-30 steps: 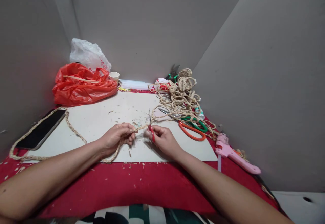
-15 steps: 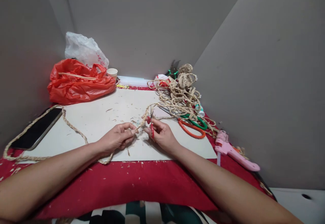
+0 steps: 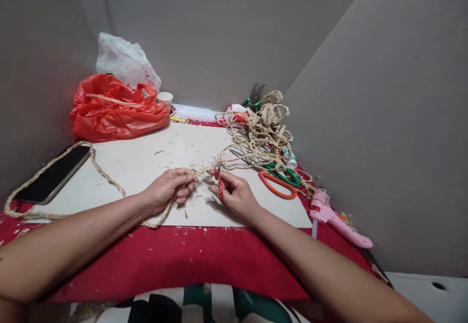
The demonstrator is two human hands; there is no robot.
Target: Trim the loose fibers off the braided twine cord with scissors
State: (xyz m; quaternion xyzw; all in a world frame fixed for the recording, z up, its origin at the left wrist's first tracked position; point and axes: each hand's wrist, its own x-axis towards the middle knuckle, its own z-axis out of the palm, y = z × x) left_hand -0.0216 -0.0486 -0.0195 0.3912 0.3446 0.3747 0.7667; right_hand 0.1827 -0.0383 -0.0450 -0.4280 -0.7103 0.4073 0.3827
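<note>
My left hand [image 3: 173,189] pinches a braided straw-coloured rope [image 3: 108,178] between thumb and fingers above the white board. From that pinch one stretch of rope runs right, behind my right hand, towards the tangled pile. Another stretch hangs below the left hand and loops away to the left, across the phone. My right hand [image 3: 236,193] has its thumb and fingers in the red handles of small scissors [image 3: 220,189]. Their blades point away from me, close to the rope; whether they touch it I cannot tell.
A tangled rope pile [image 3: 265,132] lies at back right beside larger scissors with orange and green handles [image 3: 280,186]. A pink glue gun [image 3: 338,223] rests at the right edge. A red plastic bag [image 3: 119,115], paper cup [image 3: 165,98] and phone [image 3: 58,174] are left. Straw scraps litter the white board [image 3: 146,154].
My left hand has shifted slightly up and left, widening the gap to my right hand. The scissors handles are spread further apart. The whole view has tilted a little.
</note>
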